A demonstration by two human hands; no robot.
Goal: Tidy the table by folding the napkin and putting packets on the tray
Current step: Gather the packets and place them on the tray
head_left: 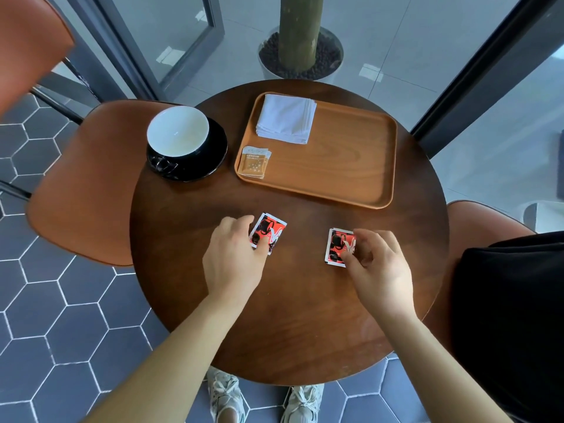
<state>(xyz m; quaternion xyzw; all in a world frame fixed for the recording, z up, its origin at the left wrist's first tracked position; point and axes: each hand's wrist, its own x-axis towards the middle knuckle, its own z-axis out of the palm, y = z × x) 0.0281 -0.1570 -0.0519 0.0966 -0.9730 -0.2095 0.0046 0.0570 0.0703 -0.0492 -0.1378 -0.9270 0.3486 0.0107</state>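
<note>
Two red-and-black packets lie on the round wooden table (290,315). My left hand (235,257) pinches the left packet (270,228) at its left edge, thumb and fingers closed on it. My right hand (377,264) has its fingertips on the right packet (335,245), gripping its right side. Both packets rest flat on the tabletop. On the wooden tray (351,166) at the back lie a folded white napkin (287,119) in the far left corner and orange-and-white packets (254,161) in the near left corner.
A white cup (178,131) on a black saucer (213,160) stands left of the tray. Orange chairs stand at the left (82,184) and right (476,221). A potted tree trunk (300,41) is beyond the table.
</note>
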